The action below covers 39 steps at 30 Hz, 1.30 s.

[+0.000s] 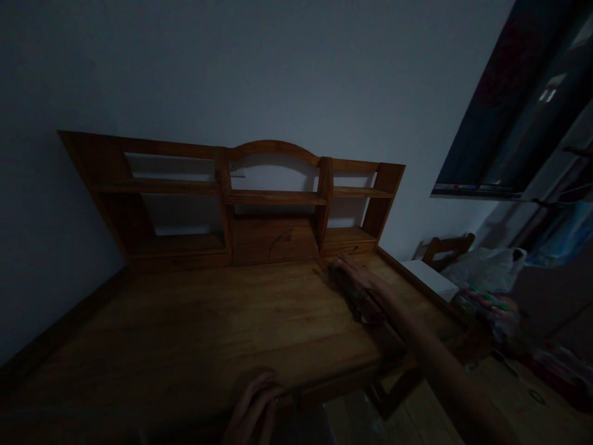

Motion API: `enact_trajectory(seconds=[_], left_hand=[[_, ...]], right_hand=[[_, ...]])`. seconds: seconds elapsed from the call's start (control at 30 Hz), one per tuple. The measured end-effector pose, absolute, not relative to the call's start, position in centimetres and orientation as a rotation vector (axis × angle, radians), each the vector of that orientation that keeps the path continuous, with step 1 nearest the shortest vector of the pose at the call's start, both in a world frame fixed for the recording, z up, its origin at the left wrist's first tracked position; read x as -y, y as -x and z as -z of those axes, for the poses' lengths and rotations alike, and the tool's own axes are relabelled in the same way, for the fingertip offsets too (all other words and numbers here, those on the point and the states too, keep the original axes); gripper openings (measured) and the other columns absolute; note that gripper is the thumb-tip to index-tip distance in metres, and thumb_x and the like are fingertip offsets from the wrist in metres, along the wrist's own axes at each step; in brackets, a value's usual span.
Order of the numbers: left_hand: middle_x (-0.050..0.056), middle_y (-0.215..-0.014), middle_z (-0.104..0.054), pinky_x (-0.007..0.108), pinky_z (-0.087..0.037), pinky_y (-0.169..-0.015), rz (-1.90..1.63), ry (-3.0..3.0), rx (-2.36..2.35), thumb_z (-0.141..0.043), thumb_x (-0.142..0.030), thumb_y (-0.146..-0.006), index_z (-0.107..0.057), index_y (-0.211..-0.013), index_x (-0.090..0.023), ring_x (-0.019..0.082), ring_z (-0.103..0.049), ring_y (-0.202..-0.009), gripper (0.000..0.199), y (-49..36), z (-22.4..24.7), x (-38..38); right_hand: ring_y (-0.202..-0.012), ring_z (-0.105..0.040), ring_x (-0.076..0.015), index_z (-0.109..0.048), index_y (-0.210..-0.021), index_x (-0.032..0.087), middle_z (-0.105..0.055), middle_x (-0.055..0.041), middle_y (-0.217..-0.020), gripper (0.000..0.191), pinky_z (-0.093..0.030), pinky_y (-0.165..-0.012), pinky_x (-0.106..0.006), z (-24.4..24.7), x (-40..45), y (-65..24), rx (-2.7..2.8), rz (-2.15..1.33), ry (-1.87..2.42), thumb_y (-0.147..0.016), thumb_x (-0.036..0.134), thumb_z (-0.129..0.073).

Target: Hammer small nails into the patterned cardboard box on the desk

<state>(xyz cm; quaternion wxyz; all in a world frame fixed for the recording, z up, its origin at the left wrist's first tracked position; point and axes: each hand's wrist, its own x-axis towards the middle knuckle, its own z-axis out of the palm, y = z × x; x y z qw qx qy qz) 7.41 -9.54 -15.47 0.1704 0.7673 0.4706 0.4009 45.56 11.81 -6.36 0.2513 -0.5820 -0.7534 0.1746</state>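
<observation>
My right hand (pixel 356 274) reaches across a wooden desk (pixel 222 321) and presses down on a dark, crumpled cloth (pixel 354 298). The cloth lies on the desktop, partly under the palm and fingers, and is blurred in the dim light. At the desk's front edge, my left hand (pixel 254 405) rests with its fingers slightly bent and apart, holding nothing. Along the back of the desk stands a wooden shelf unit (pixel 275 198) with open compartments, a closed middle panel (pixel 296 241) and small drawers below. The right hand is nearest its right-hand drawer (pixel 349 248).
A plain wall (pixel 259 74) rises behind the desk, with a dark window (pixel 495 111) at upper right. Beyond the desk's right edge are a white box (pixel 430 278), a wooden chair back (pixel 449 247) and plastic bags (pixel 486 269). Something wooden (pixel 393 392) stands below the front edge.
</observation>
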Motion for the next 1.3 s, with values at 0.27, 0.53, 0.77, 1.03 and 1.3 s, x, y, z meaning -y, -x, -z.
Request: enact_trajectory(seconds=[0.27, 0.53, 0.77, 1.03, 1.3], left_hand=[[0.007, -0.113, -0.068, 0.03, -0.054, -0.091, -1.146, -2.046, -1.332, -0.045, -0.043, -0.091, -0.074, -0.095, -0.028, 0.02, -0.065, -0.105, 0.033, -7.2, 14.2, 9.9], [0.007, -0.114, -0.067, 0.03, -0.053, -0.092, -1.151, -1.855, -1.32, -0.047, -0.05, -0.088, -0.074, -0.093, -0.027, 0.021, -0.064, -0.106, 0.036, -6.3, 14.2, 9.7], [0.007, -0.112, -0.068, 0.03, -0.054, -0.091, -1.163, -1.846, -1.305, -0.049, -0.053, -0.086, -0.075, -0.091, -0.026, 0.021, -0.065, -0.104, 0.038, -6.1, 14.3, 9.4], [0.006, -0.113, -0.068, 0.03, -0.054, -0.09, -1.161, -1.855, -1.327, -0.048, -0.053, -0.087, -0.074, -0.09, -0.028, 0.021, -0.065, -0.104, 0.037, -6.1, 14.4, 9.6], [0.006, -0.112, -0.068, 0.03, -0.053, -0.092, -1.157, -1.79, -1.298, -0.051, -0.052, -0.085, -0.074, -0.09, -0.026, 0.022, -0.064, -0.106, 0.035, -5.9, 14.7, 9.4]], right_hand=[[-0.144, -0.007, -0.0205, -0.027, -0.149, 0.02, -0.013, -0.005, -0.156, 0.069, -0.008, -0.118, -0.039, 7.5, -8.8, -44.3, 2.228, -0.279, 1.62, -0.094, 0.061, -0.019], [-0.144, -0.006, -0.0205, -0.017, -0.151, 0.028, -0.016, -0.002, -0.156, 0.062, -0.009, -0.117, -0.045, 8.6, -8.7, -43.8, 2.317, -0.271, 1.629, -0.096, 0.056, -0.019], [-0.144, -0.007, -0.02, -0.03, -0.148, 0.021, -0.019, -0.0037, -0.156, 0.065, -0.012, -0.118, -0.039, 7.4, -9.0, -44.1, 2.235, -0.303, 1.589, -0.096, 0.057, -0.019], [-0.144, -0.008, -0.0216, -0.029, -0.148, 0.024, -0.022, -0.0039, -0.155, 0.065, -0.008, -0.117, -0.045, 8.9, -9.7, -44.3, 2.227, -0.421, 1.619, -0.094, 0.06, -0.026], [-0.144, -0.005, -0.0183, -0.027, -0.149, 0.024, -0.015, -0.0001, -0.157, 0.066, -0.006, -0.119, -0.04, 4.8, -8.3, -47.0, 1.918, -0.346, 1.542, -0.094, 0.06, -0.024]])
